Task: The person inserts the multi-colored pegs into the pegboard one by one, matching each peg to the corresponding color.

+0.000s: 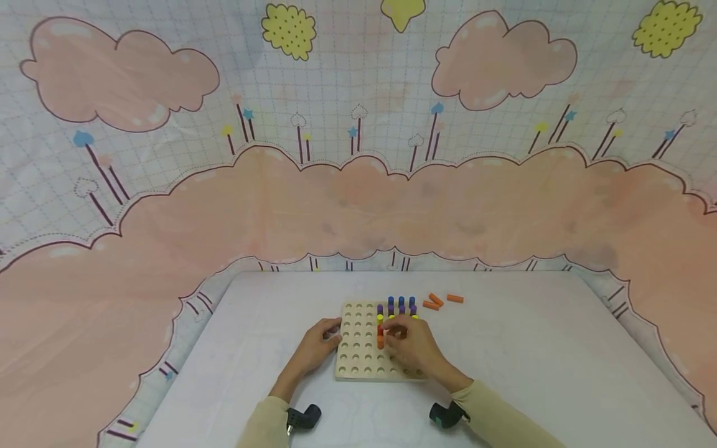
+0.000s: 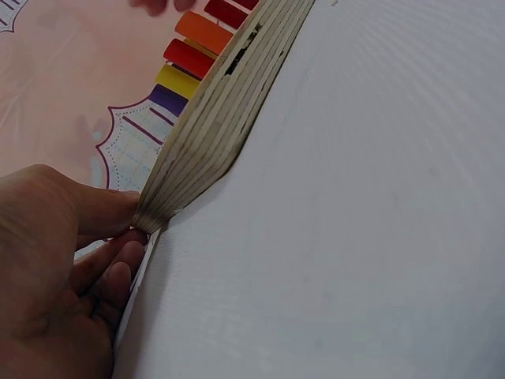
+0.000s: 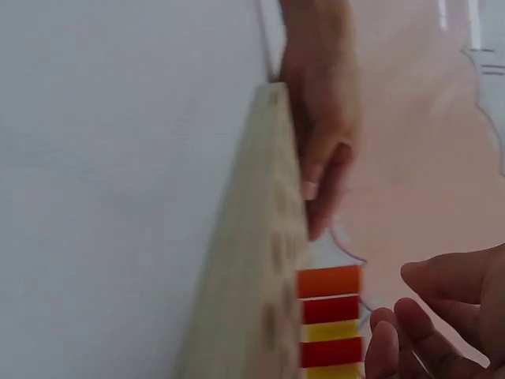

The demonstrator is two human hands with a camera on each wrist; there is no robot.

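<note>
A wooden pegboard with rows of round holes lies flat on the white table. Touching its left edge are the thumb and fingers of my left hand; the left wrist view shows this hand against the board's corner. My right hand hovers over the board's right half, beside an upright orange peg. Its fingers are bent and apart in the right wrist view, with nothing between them. Behind the orange peg stand a red peg, a yellow peg and a purple peg. The hand hides some pegs.
Blue pegs stand in the board's back row. Three loose orange pegs lie on the table behind the board, to the right. A patterned cloth with clouds hangs behind the table.
</note>
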